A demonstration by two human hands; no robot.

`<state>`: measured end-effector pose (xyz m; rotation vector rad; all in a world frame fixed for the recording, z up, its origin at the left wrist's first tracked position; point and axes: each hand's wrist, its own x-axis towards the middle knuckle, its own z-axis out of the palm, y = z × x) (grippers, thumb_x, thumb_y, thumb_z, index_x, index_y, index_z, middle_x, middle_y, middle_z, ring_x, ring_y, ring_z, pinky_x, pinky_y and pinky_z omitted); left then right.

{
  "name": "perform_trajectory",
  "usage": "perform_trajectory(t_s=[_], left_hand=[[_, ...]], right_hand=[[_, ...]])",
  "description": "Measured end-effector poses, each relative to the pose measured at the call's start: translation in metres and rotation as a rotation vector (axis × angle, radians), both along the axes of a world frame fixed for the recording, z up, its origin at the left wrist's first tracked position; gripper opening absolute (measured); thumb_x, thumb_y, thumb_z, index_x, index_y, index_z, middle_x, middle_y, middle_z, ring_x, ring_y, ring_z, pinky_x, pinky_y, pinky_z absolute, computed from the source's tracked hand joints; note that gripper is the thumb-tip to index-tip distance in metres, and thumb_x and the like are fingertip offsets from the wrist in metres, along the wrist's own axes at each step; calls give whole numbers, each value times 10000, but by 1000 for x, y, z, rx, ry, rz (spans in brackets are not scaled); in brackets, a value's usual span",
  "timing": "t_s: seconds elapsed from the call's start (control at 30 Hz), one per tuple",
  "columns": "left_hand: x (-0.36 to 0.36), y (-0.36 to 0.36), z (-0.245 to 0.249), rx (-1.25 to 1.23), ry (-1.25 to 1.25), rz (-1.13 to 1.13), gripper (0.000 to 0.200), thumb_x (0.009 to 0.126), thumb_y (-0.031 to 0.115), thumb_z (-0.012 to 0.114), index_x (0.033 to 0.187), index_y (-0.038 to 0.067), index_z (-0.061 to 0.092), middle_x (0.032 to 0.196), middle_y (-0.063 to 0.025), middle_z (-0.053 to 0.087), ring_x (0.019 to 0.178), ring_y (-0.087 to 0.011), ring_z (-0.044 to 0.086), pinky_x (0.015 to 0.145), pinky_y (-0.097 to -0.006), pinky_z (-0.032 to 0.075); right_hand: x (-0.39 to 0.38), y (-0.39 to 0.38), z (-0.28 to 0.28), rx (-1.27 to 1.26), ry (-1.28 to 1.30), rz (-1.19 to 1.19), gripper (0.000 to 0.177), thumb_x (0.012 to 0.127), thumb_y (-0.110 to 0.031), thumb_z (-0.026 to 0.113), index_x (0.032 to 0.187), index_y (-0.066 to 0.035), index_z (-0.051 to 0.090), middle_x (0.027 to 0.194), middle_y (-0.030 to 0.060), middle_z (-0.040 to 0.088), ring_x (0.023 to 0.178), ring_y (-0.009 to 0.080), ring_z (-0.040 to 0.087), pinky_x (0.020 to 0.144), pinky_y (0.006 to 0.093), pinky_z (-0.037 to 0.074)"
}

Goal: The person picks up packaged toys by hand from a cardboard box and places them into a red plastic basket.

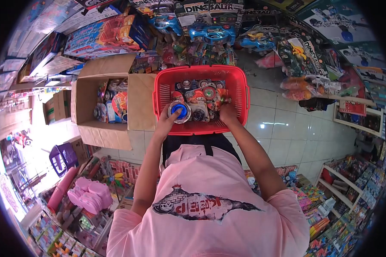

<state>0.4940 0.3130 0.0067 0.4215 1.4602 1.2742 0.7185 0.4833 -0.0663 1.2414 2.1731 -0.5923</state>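
Observation:
A red plastic basket (158,92) stands in front of me with several packaged toys (197,96) inside. My left hand (169,119) is closed on a round blue toy (181,112) in clear packaging, over the basket's near left corner. Inside the right part of the basket is my right hand (228,112), by the packages; its fingertips are partly hidden, and what they hold, if anything, is unclear. An open cardboard box (101,135) to the left of the basket holds more packaged toys (118,103).
Hanging dinosaur toy packs (210,25) and boxed toys (103,38) line the far side. Tiled floor (283,124) shows at the right. Pink items (90,195) and a purple container (63,158) are at the lower left; a shelf rack (341,188) is at the lower right.

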Motion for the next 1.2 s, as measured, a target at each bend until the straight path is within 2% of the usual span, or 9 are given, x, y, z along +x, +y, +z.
perform_trajectory(t_s=[0.13, 0.33, 0.4, 0.6, 0.7, 0.8, 1.0, 1.13, 1.2], left_hand=[[9, 5, 3, -18, 88, -39, 460, 910, 222, 700, 1264, -13, 526, 1150, -100, 631, 1064, -162, 599, 942, -302, 466], [24, 20, -21, 0, 221, -146, 382, 893, 164, 717, 1199, 4, 555, 1082, -75, 652, 979, -142, 618, 870, -289, 492], [32, 30, -37, 38, 183, -167, 391, 895, 177, 718, 1202, 0, 553, 1075, -84, 651, 978, -148, 620, 855, -292, 499], [68, 65, -72, -44, 208, -272, 520, 890, 347, 714, 1214, -19, 536, 1050, -182, 677, 993, -222, 682, 821, -347, 539], [81, 74, -85, -13, 452, -357, 402, 879, 309, 713, 1075, -30, 622, 897, -188, 695, 721, -234, 720, 674, -356, 558], [88, 78, -80, -138, 266, -421, 347, 874, 269, 706, 1005, -44, 637, 780, -167, 696, 654, -237, 710, 645, -359, 550], [97, 82, -96, -163, 695, -666, 312, 887, 282, 683, 913, -28, 664, 789, -150, 701, 715, -201, 712, 656, -366, 549], [81, 82, -77, -359, 432, -742, 337, 875, 330, 681, 891, -7, 687, 793, -147, 701, 755, -193, 708, 720, -366, 542], [69, 69, -89, -55, 702, -704, 280, 899, 275, 652, 962, 5, 691, 821, -135, 701, 769, -188, 699, 717, -347, 540]], right_hand=[[17, 5, -42, -9, -9, 160, 323, 853, -136, 608, 1143, 6, 635, 1115, 209, 672, 1018, 356, 665, 866, 454, 543], [37, 26, -26, 59, 441, 184, 459, 827, -293, 703, 1154, 20, 625, 1025, 217, 696, 973, 390, 670, 853, 447, 540], [28, 32, 17, -222, 528, -132, 454, 852, -280, 678, 1186, 18, 606, 1031, 231, 688, 937, 381, 681, 823, 449, 537], [19, 20, 40, -596, 719, -493, 327, 927, -257, 579, 1080, 25, 640, 1012, 238, 682, 915, 367, 684, 782, 452, 523], [31, 22, -4, -314, 669, -359, 333, 943, -268, 565, 1082, 26, 637, 994, 249, 681, 927, 366, 682, 790, 441, 525], [26, 17, 20, -133, 575, -409, 282, 914, -214, 601, 1050, 27, 657, 977, 255, 681, 940, 377, 675, 806, 438, 525], [30, 3, -17, -66, 465, -265, 196, 858, -146, 655, 939, 29, 689, 969, 276, 672, 959, 408, 657, 833, 479, 516], [36, 7, -22, -46, 441, -183, 207, 860, -144, 650, 962, 34, 682, 955, 278, 671, 950, 410, 659, 834, 491, 518], [41, 12, -18, -15, 506, -116, 194, 866, -125, 632, 994, 13, 679, 956, 258, 678, 949, 425, 652, 831, 500, 521]])
